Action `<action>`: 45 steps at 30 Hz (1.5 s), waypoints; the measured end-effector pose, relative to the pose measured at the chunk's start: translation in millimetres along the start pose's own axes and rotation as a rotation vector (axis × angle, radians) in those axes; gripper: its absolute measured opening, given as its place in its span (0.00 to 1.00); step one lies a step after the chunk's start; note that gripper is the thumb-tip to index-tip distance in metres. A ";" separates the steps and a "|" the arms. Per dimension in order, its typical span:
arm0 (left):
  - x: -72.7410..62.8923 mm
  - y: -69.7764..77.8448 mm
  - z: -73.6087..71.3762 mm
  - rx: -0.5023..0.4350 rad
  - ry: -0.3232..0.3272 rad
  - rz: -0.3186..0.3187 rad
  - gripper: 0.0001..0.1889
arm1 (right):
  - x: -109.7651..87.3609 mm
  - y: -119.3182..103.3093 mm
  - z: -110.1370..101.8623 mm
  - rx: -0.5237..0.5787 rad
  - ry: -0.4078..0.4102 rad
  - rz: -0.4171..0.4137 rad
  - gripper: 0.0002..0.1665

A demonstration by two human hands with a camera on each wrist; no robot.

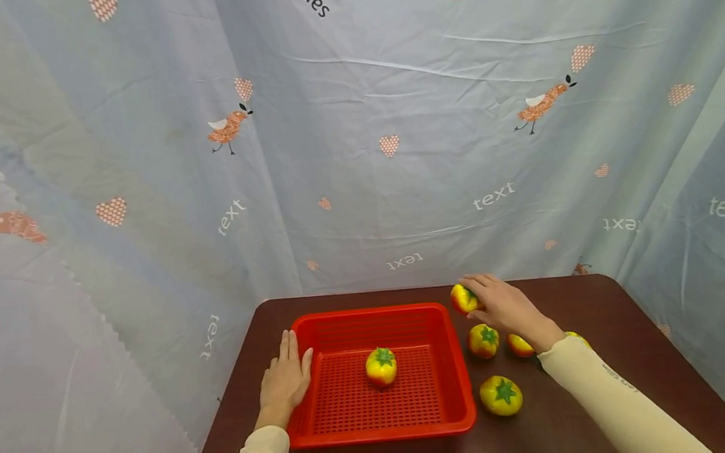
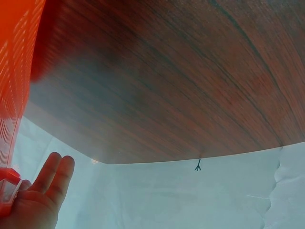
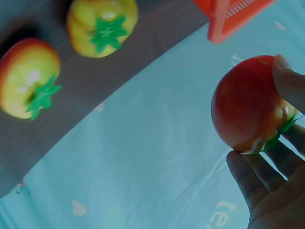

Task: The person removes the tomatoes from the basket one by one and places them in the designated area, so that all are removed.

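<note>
My right hand holds a red-and-yellow tomato with a green leafy top just beyond the back right corner of the red plastic basket. In the right wrist view, thumb and fingers pinch this tomato, which is off the table. The left hand lies along the basket's left rim, fingers straight and thumb over the inner side. Inside the basket sits one tomato on the slotted floor. In the left wrist view the left hand touches the basket wall.
Right of the basket on the dark wooden table lie a tomato, another tomato nearer the front, and a partly hidden tomato. One more tomato shows behind the right forearm. A printed curtain hangs behind the table.
</note>
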State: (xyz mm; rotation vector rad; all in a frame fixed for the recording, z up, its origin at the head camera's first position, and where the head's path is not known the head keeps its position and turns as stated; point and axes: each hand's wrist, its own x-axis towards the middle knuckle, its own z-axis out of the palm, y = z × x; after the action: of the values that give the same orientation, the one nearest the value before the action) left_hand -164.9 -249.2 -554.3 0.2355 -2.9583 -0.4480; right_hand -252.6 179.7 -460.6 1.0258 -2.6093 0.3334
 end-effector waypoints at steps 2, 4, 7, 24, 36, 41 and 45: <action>-0.1 -0.9 0.5 -0.002 0.000 0.000 0.36 | -6.2 3.4 -0.1 0.008 0.018 -0.002 0.41; -0.6 -1.2 0.6 -0.004 0.002 0.002 0.36 | -12.0 7.2 0.0 0.011 0.031 -0.002 0.40; -1.3 -1.1 0.8 -0.005 -0.003 -0.001 0.36 | -21.0 12.9 0.5 0.009 0.041 0.008 0.41; -0.5 -0.6 -1.7 0.001 0.009 0.011 0.36 | -82.5 33.8 8.2 0.008 -0.011 0.144 0.40; 1.8 0.7 -3.1 0.007 0.010 0.014 0.36 | -123.5 39.0 36.5 0.027 -0.018 0.151 0.38; 0.4 1.3 -3.8 0.008 0.010 0.010 0.36 | -139.5 39.7 48.1 0.030 -0.036 0.176 0.37; -0.7 0.8 -2.4 0.011 0.006 0.009 0.36 | -152.9 38.8 57.7 0.044 -0.061 0.203 0.37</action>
State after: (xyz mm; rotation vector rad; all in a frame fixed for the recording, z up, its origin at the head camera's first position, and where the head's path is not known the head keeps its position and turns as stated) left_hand -163.9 -249.0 -551.9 0.2246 -2.9557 -0.4291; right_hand -185.4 283.0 -574.7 0.7974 -2.7795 0.4141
